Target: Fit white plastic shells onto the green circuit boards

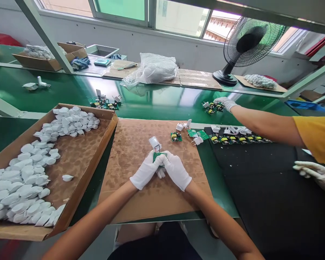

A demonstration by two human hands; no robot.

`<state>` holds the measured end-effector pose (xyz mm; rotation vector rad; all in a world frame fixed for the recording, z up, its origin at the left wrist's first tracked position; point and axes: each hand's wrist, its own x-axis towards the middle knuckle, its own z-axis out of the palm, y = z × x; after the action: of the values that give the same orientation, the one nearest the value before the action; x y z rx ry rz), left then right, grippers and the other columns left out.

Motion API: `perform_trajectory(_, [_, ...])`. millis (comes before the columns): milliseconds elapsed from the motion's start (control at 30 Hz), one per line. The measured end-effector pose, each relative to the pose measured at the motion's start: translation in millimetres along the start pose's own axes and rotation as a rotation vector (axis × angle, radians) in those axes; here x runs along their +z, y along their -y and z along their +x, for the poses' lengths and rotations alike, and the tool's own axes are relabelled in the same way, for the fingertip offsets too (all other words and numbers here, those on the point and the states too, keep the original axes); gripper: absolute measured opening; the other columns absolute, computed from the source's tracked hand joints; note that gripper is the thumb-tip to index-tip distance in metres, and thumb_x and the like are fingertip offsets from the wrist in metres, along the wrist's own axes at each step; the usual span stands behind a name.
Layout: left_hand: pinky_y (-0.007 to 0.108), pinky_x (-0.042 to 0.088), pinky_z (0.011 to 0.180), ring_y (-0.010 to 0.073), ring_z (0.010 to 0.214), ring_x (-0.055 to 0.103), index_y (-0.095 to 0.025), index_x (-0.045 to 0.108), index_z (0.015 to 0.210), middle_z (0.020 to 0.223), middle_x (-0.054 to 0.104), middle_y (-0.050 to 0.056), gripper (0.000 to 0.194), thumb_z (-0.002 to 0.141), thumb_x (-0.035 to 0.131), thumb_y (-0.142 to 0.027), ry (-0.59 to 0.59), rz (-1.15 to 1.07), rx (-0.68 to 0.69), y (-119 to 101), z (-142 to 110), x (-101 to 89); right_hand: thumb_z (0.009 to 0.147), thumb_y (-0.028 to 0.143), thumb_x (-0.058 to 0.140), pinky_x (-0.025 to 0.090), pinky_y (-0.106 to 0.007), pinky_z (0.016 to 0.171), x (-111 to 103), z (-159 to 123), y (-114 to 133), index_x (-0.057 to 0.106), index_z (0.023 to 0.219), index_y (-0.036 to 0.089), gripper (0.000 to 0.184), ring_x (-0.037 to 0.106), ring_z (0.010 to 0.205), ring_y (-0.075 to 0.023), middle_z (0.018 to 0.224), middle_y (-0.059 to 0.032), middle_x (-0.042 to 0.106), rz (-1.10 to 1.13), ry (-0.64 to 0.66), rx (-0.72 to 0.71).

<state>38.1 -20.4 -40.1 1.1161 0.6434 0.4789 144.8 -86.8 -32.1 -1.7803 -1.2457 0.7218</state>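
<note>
Left gloved hand (145, 171), right gloved hand (176, 170) gripping green circuit board (159, 156) above cardboard sheet (141, 133); tray of white shells (70, 169) sitting left of sheet; co-worker's gloved hand (224, 103) reaching beyond sheet.

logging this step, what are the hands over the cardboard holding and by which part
The left hand and right hand, in white gloves, hold a green circuit board by its near end; a white plastic plug piece stands at its far end.
</note>
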Motion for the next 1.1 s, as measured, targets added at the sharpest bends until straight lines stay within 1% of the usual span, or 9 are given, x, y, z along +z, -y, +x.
perform_trajectory(133, [0.019, 0.035, 0.031, 0.0093, 0.034, 0.049, -0.018, 0.049, 0.097, 0.057, 0.057, -0.004, 0.029, 0.078, 0.056, -0.039, -0.004, 0.043, 0.006, -3, 1, -3.0, 0.094, 0.047, 0.021, 0.04, -0.021, 0.05, 0, -1, 1, 0.059, 0.09, 0.019, 0.047, 0.05, 0.048, -0.0101, 0.056, 0.002, 0.055, 0.218, 0.069, 0.008])
perform_trajectory(267, [0.02, 0.03, 0.025, 0.0087, 0.027, 0.043, -0.019, 0.047, 0.086, 0.05, 0.05, -0.006, 0.028, 0.08, 0.051, -0.046, -0.101, 0.064, 0.061, -5, -2, -7.0, 0.091, 0.049, 0.034, 0.04, -0.021, 0.05, 5, -2, 4, 0.053, 0.113, 0.019, 0.041, 0.05, 0.049, -0.0096, 0.063, 0.0023, 0.058, 0.214, 0.109, -0.018])
perform_trajectory(333, [0.02, 0.03, 0.025, 0.0084, 0.027, 0.041, -0.02, 0.046, 0.084, 0.049, 0.048, -0.007, 0.029, 0.081, 0.049, -0.049, -0.114, 0.041, 0.076, -4, -2, -7.8, 0.089, 0.049, 0.04, 0.041, -0.021, 0.052, 9, -3, 5, 0.051, 0.116, 0.02, 0.041, 0.052, 0.052, -0.0102, 0.068, 0.0015, 0.06, 0.19, 0.091, -0.007])
perform_trajectory(467, [0.021, 0.034, 0.03, 0.0093, 0.031, 0.043, -0.019, 0.048, 0.085, 0.049, 0.048, -0.006, 0.038, 0.083, 0.038, -0.055, -0.058, -0.016, 0.11, 2, -3, -6.6, 0.088, 0.046, 0.043, 0.043, -0.022, 0.059, 10, 0, 5, 0.056, 0.102, 0.019, 0.033, 0.057, 0.064, -0.0127, 0.079, -0.0016, 0.064, 0.086, 0.004, -0.005])
perform_trajectory(533, [0.021, 0.038, 0.035, 0.0089, 0.036, 0.046, -0.018, 0.048, 0.087, 0.055, 0.052, -0.004, 0.037, 0.082, 0.042, -0.055, -0.061, -0.024, 0.131, 5, -3, -4.9, 0.089, 0.043, 0.041, 0.042, -0.023, 0.062, 6, 2, 4, 0.058, 0.093, 0.019, 0.03, 0.057, 0.068, -0.0136, 0.079, -0.0024, 0.065, 0.014, -0.001, -0.035])
perform_trajectory(700, [0.021, 0.042, 0.047, 0.0097, 0.051, 0.052, -0.018, 0.05, 0.098, 0.073, 0.06, -0.001, 0.031, 0.075, 0.061, -0.037, -0.05, 0.075, 0.067, 4, -1, -1.2, 0.089, 0.037, 0.041, 0.04, -0.023, 0.057, -1, 5, -5, 0.055, 0.067, 0.018, 0.032, 0.054, 0.059, -0.013, 0.063, -0.0016, 0.06, -0.065, -0.045, -0.038])
perform_trajectory(800, [0.021, 0.043, 0.055, 0.012, 0.063, 0.054, -0.017, 0.051, 0.101, 0.08, 0.061, 0.001, 0.031, 0.074, 0.062, -0.029, -0.049, 0.11, 0.059, 2, 0, -3.2, 0.09, 0.04, 0.04, 0.04, -0.022, 0.056, -2, 5, -7, 0.056, 0.072, 0.019, 0.032, 0.056, 0.06, -0.0133, 0.065, -0.0009, 0.061, 0.013, -0.041, -0.003])
perform_trajectory(933, [0.021, 0.042, 0.059, 0.0113, 0.067, 0.053, -0.017, 0.043, 0.115, 0.088, 0.059, 0.002, 0.045, 0.076, 0.061, -0.029, -0.012, 0.157, 0.062, 2, -2, -7.8, 0.091, 0.045, 0.036, 0.041, -0.021, 0.053, -5, 4, -3, 0.057, 0.092, 0.021, 0.032, 0.058, 0.059, -0.0124, 0.067, 0.0012, 0.063, 0.148, 0.082, 0.034])
perform_trajectory(1100, [0.023, 0.038, 0.051, 0.0097, 0.053, 0.046, -0.018, 0.039, 0.115, 0.067, 0.052, -0.003, 0.04, 0.084, 0.048, -0.041, 0.206, -0.019, 0.031, -5, -6, -5.5, 0.09, 0.05, 0.034, 0.041, -0.022, 0.052, -8, 4, 0, 0.052, 0.106, 0.018, 0.04, 0.059, 0.056, -0.013, 0.064, 0.0003, 0.063, 0.144, 0.204, 0.056])
